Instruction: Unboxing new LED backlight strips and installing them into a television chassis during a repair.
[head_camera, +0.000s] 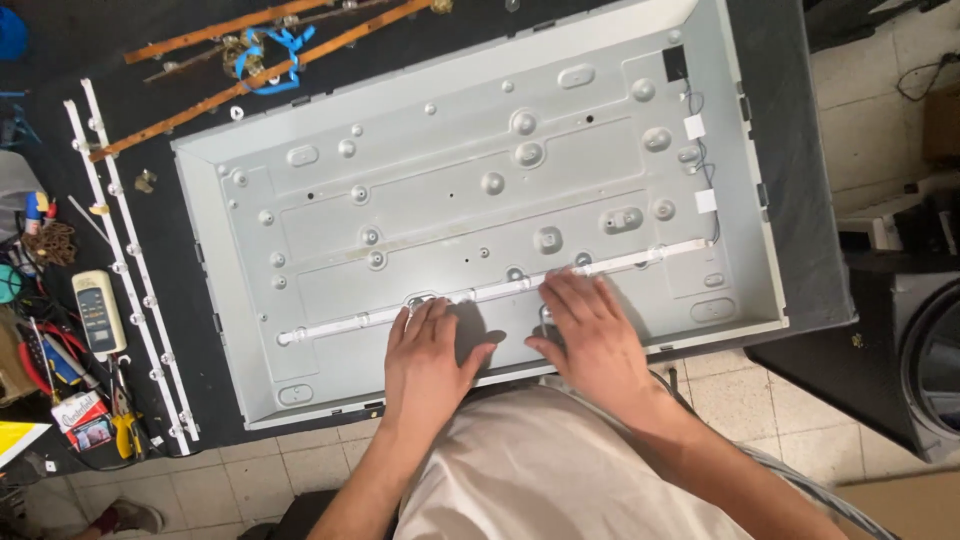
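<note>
Black-covered workbench (790, 200) carries a large grey stamped-metal panel tray (450, 170). Long white LED strip (480, 292) is pressed flat along its lower part by left hand (428, 352) and right hand (590, 335), fingers spread, nothing pinched. Uneven pressure could likely kink or misalign it.

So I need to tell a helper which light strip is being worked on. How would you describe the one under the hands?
Find the big grey metal back panel lying on the dark table. Along its near part runs one long white strip, with the left hand and right hand pressing on its middle. It is the only strip inside the panel; two other white strips lie off it, on the table's left.
</note>
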